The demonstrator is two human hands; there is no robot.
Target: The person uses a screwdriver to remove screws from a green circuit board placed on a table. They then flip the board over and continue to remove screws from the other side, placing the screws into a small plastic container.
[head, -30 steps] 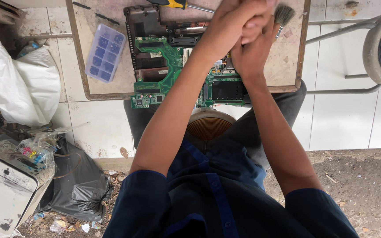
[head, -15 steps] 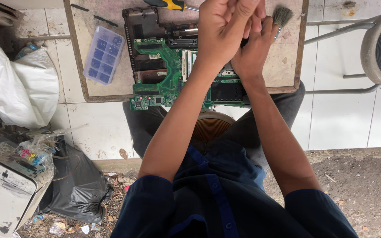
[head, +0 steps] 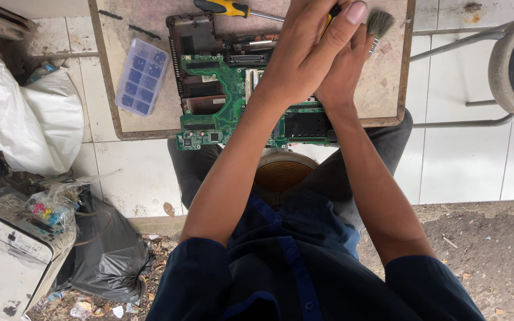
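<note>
From the head view, the person sits on a stool and leans over a small wooden bench (head: 388,89) on which a green laptop motherboard (head: 221,101) lies inside a dark laptop base, with its near edge hanging a little over the bench edge toward the knees. The left hand (head: 304,59) and the right hand (head: 343,71) are pressed together above the right half of the board, palms touching and fingers closed flat against each other. A small brush (head: 379,22) with grey bristles sticks out between them at the top, so I think it is held or rolled between the palms, but the grip itself is hidden. A yellow-handled screwdriver (head: 233,8) lies at the far edge of the bench, and a blue compartment box (head: 141,77) sits to the left of the board. In my judgement this is a cleaning step, and the next move needs the bristles brought down lightly on the board, away from fragile connectors.
</note>
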